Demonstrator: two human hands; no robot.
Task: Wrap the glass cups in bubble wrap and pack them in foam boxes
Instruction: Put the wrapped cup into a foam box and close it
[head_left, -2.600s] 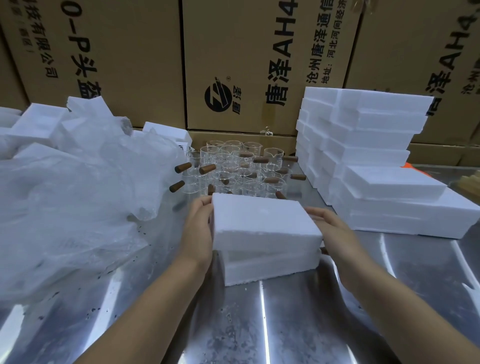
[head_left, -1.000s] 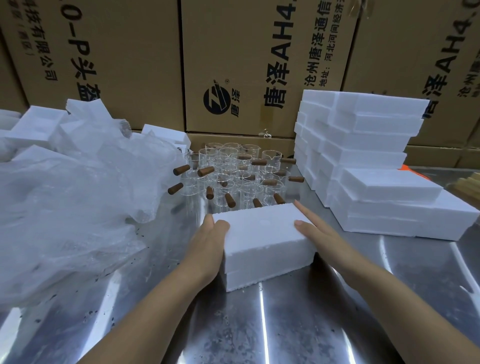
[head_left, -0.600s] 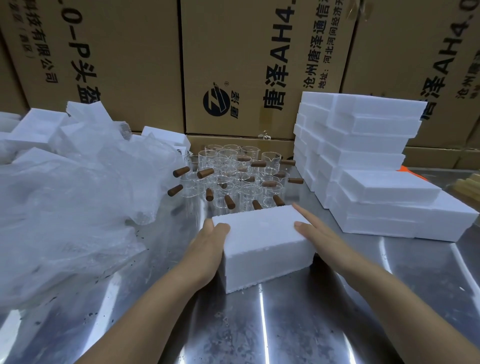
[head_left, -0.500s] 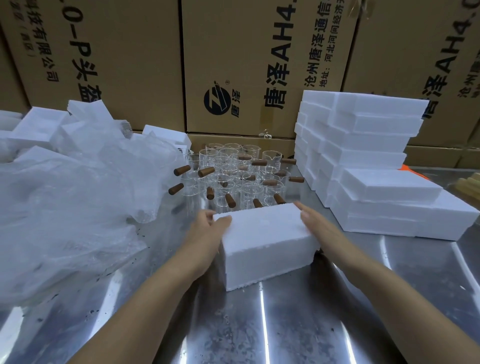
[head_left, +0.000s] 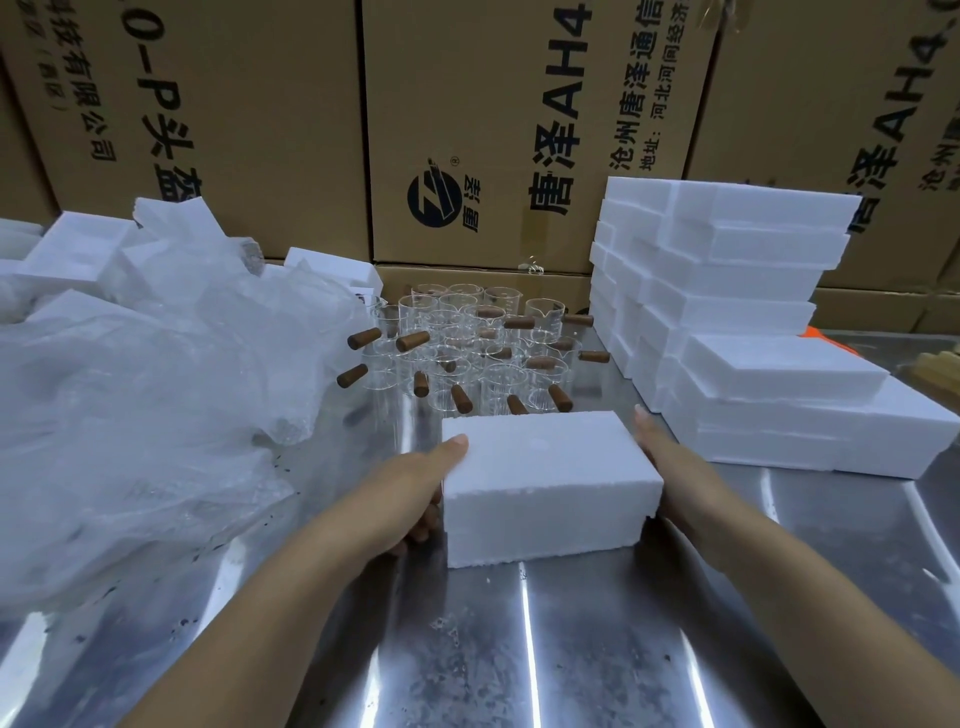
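A closed white foam box (head_left: 540, 467) rests on the steel table (head_left: 571, 649) in front of me. My left hand (head_left: 415, 483) clasps its left end, thumb on the top edge. My right hand (head_left: 670, 467) presses flat along its right end, fingers stretched out. Behind the box stands a cluster of several clear glass cups (head_left: 467, 353) with brown wooden handles. A heap of clear bubble wrap (head_left: 145, 405) lies at the left.
A tall stack of white foam boxes (head_left: 727, 291) stands at the right, with lower ones (head_left: 810, 415) in front of it. More foam pieces (head_left: 83, 249) sit behind the wrap. Brown cardboard cartons (head_left: 498, 130) wall off the back.
The lid has come down flush on the box. Both hands have slid from the top of the box to its two ends, and the box sits slightly turned.
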